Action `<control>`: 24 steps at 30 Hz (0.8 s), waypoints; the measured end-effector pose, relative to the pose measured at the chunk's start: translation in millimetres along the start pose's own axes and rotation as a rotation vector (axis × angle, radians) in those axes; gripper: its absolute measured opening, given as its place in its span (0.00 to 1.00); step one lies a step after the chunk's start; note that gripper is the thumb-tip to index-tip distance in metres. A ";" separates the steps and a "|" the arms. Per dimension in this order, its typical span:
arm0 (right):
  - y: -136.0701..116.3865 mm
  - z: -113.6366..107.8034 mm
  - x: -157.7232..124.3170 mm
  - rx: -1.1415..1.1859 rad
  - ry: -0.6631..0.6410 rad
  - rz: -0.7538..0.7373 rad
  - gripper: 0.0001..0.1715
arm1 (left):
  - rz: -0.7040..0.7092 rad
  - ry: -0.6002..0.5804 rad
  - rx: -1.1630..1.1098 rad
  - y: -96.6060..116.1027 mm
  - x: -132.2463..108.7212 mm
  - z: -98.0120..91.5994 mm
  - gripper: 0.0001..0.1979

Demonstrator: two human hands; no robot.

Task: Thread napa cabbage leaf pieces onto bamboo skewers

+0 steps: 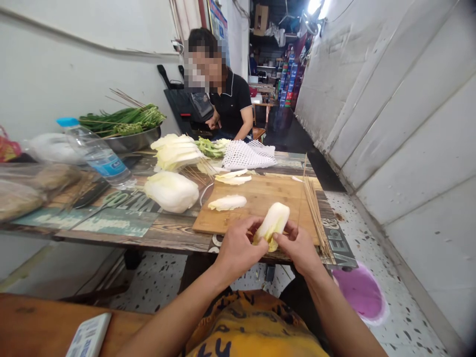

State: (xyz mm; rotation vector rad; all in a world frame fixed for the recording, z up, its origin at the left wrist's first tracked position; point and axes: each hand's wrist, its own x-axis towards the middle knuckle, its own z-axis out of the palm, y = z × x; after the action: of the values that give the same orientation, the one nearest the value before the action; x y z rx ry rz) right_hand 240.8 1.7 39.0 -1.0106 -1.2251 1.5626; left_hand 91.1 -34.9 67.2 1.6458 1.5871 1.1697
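My left hand (238, 248) and my right hand (299, 248) both grip a pale napa cabbage leaf (274, 220), folded or rolled, just above the near edge of a wooden cutting board (260, 198). My fingers pinch its lower end from both sides. A thin bamboo skewer seems to stand by my right hand, but I cannot tell whether it pierces the leaf. More cut cabbage pieces (227, 202) lie on the board.
A bundle of bamboo skewers (314, 208) lies along the board's right side. A cabbage chunk (171, 191), stacked leaves (176, 151), a water bottle (97, 153), a bowl of greens (128, 124) and white mesh (247, 154) sit further back. A seated person (226, 101) works across the table.
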 end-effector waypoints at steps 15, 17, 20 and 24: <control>-14.6 -25.4 0.0 -0.054 0.039 0.089 0.14 | 0.087 0.013 0.349 -17.6 25.9 -45.6 0.15; -16.1 -28.7 -0.1 -0.009 0.030 0.116 0.12 | 0.123 0.094 0.410 -20.4 35.5 -54.9 0.15; -18.1 -30.8 0.1 0.095 -0.031 0.175 0.12 | 0.109 0.130 0.449 -26.8 53.8 -66.1 0.15; -21.1 -29.4 0.3 0.233 -0.110 0.226 0.19 | -0.054 0.185 0.310 -41.1 80.0 -76.1 0.17</control>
State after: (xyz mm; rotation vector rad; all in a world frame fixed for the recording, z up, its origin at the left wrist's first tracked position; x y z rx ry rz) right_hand 271.8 12.2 54.3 -0.9461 -0.9982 1.9095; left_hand -1.9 35.8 82.7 1.7098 2.0008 1.1185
